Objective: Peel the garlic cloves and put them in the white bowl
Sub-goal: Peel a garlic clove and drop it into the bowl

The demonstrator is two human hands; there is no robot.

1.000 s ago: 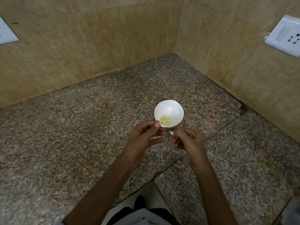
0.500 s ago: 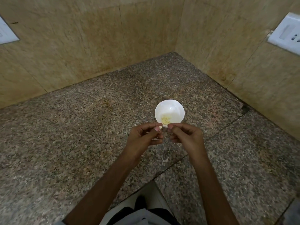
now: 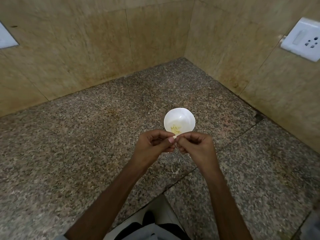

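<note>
A small white bowl stands on the speckled granite counter, with several pale yellow peeled garlic pieces at its bottom. Just in front of the bowl, my left hand and my right hand meet fingertip to fingertip. Between them they pinch a small pale garlic clove; most of it is hidden by the fingers. The near rim of the bowl is covered by my fingers.
Beige tiled walls close the counter at the back and right, forming a corner. A white socket plate sits on the right wall, another white plate on the left wall. Bits of garlic skin lie on the counter below my hands.
My right hand has closed the small gap to my left hand, and both now pinch the clove together. The hands sit slightly nearer the bowl.
</note>
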